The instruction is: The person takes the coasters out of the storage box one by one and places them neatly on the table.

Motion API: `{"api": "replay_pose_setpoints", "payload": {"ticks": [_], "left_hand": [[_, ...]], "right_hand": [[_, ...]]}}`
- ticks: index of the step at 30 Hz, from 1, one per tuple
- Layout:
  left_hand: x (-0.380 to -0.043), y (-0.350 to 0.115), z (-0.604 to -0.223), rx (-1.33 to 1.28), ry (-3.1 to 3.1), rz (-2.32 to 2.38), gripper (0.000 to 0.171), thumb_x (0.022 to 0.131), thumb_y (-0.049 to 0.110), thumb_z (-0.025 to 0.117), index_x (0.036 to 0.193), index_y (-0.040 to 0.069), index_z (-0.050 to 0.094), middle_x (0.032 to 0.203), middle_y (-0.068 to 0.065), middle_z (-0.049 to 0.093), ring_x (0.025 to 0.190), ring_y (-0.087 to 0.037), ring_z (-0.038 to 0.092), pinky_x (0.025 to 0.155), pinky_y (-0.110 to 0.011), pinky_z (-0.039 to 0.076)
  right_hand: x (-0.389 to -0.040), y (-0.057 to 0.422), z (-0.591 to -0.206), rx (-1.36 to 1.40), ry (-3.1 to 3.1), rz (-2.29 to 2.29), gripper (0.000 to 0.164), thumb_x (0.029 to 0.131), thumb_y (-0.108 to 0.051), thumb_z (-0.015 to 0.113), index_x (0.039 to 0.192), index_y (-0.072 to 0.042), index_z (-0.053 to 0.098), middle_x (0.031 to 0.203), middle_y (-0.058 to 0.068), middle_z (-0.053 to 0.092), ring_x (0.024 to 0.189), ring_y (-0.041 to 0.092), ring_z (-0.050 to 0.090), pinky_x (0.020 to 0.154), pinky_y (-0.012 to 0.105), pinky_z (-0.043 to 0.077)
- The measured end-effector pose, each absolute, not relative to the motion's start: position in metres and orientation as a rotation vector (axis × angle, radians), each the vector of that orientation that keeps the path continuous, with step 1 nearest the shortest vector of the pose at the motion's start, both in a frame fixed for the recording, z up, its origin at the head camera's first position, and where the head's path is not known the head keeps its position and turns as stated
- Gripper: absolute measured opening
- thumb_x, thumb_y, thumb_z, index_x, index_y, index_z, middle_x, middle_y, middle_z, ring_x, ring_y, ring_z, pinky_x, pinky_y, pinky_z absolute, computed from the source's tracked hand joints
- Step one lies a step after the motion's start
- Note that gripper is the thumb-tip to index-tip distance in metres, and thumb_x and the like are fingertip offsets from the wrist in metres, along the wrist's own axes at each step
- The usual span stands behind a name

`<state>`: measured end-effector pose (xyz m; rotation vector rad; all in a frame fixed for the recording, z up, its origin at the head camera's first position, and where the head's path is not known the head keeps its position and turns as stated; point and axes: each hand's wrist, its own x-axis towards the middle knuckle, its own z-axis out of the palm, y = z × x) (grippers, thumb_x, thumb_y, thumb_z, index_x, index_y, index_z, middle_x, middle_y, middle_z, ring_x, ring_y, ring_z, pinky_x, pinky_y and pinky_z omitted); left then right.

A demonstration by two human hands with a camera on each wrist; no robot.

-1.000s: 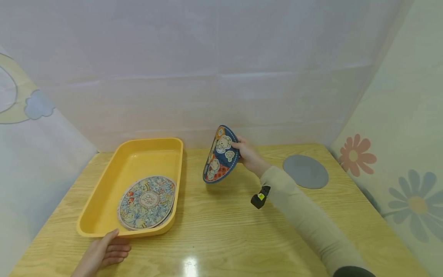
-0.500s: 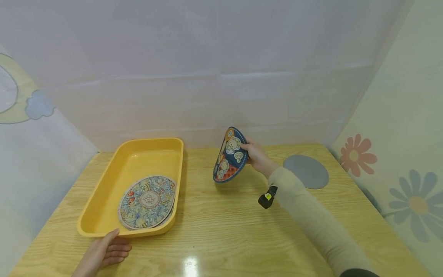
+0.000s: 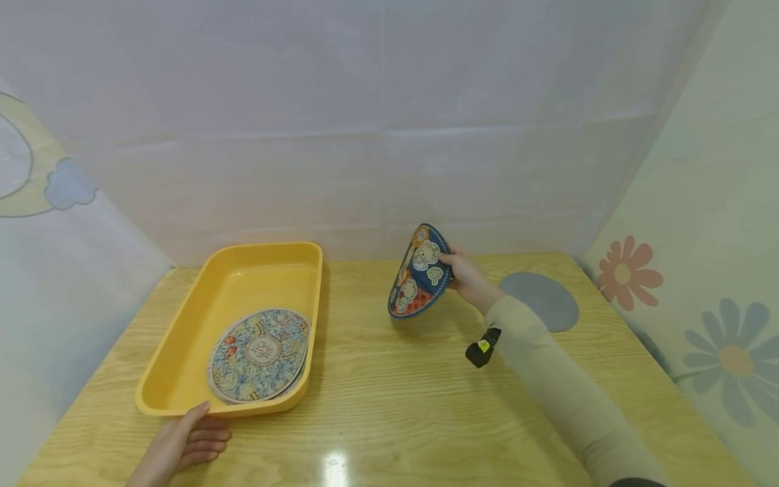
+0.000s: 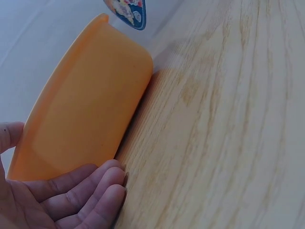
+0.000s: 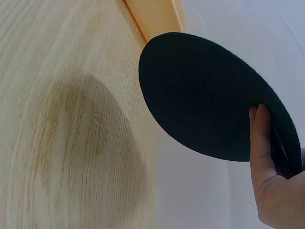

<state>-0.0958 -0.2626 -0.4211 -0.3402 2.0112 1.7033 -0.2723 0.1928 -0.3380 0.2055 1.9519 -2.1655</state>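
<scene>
My right hand (image 3: 475, 281) pinches a round mouse pad (image 3: 421, 274) by its right edge, thumb on the printed face, and holds it tilted above the table. The print shows cartoon bears on blue, red and orange. In the right wrist view its dark plain back (image 5: 200, 95) faces the camera, with fingers (image 5: 260, 138) against it. At the front of a yellow tray (image 3: 176, 352), my left hand (image 3: 182, 443) has its thumb over the rim and its fingers against the outer wall. Inside the tray, round floral-patterned mats (image 3: 258, 355) lie overlapped near the front right.
A grey round mat (image 3: 541, 301) lies flat on the wooden table (image 3: 389, 399) at the right, beyond my right forearm. Patterned sheets (image 3: 389, 135) stand behind and on both sides of the table. A small black device (image 3: 483, 347) is strapped to my right wrist.
My right hand has moved to the right with the mouse pad, away from the tray and nearer the grey mat. My left hand and the tray have stayed put.
</scene>
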Motion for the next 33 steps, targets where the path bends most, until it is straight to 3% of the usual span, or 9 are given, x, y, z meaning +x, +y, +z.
{"api": "replay_pose_setpoints", "payload": {"ticks": [33], "left_hand": [[-0.097,-0.257,-0.42,-0.414,2.009,1.727,0.067,0.098,0.042,0.032,0.106,-0.02,0.055,0.085,-0.011,0.067,0.075,-0.021,0.065,0.07,-0.034,0.054]], "right_hand": [[-0.267,0.25,-0.354,0.25,1.967,-2.104,0.05,0.1,-0.015,0.034,0.146,-0.005,0.017,0.085,-0.005,0.055,0.071,0.007,0.055,0.064,0.025,0.048]]}}
